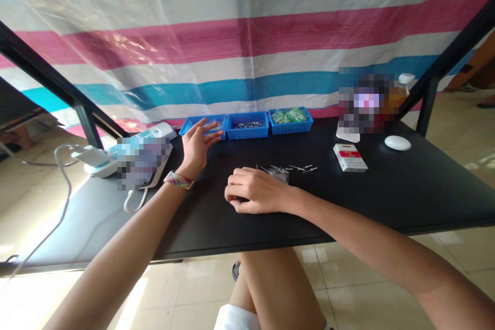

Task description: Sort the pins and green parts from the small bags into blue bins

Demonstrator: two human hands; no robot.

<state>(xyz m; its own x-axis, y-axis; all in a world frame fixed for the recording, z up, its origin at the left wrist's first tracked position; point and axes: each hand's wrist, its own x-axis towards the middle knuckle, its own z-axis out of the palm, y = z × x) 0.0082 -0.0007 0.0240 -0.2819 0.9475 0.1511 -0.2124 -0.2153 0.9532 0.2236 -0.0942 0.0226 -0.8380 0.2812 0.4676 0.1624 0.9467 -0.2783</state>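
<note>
My left hand (197, 147), with a woven band on its wrist, is raised with fingers spread at the left blue bin (186, 128), which holds a clear plastic bag. Fingers curled in, my right hand (255, 191) rests low over the black table (201, 221); whatever it may hold is hidden. Just behind it lies a clear plastic bag (280, 174), partly covered by the hand. Several thin silver pins that look like blind rivets (305, 168) are scattered beside that bag.
The middle blue bin (247, 133) holds loose metal pins, the right blue bin (291, 128) green packets. On the right are a cigarette box (350, 159), a white oval object (397, 143) and a blurred device. Leftward stands a power strip (154, 134) with a cable; a striped sheet (247, 36) hangs behind.
</note>
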